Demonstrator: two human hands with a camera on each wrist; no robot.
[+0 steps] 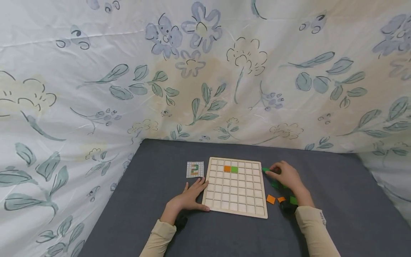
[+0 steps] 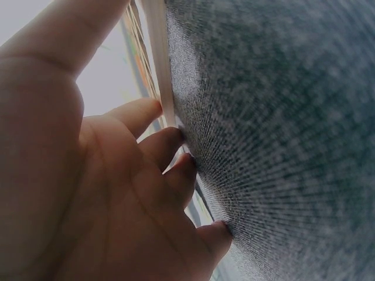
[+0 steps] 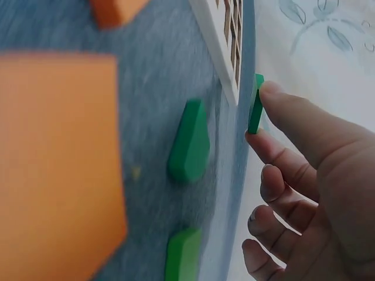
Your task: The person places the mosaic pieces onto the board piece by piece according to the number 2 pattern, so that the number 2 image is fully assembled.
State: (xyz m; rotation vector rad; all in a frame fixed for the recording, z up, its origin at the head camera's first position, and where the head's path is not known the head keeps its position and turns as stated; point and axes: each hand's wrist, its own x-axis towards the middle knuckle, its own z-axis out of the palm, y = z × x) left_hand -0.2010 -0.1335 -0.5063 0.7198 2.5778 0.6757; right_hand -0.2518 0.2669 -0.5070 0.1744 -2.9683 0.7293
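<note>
Floral cloth [image 1: 179, 117] hangs behind a dark woven tabletop [image 1: 234, 239] bearing a wooden grid board [image 1: 233, 197]. Left hand [image 1: 190, 198] spreads against its edge; well apart, the right hand [image 1: 288, 177] pinches a thin green tile [image 3: 255, 106] beside it. 2 flat squares [image 1: 227, 169] fill cells.

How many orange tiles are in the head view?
3: one orange tile in the wooden grid board, a second loose tile just right of it, a third tile beside that. The right hand may hide others.
</note>
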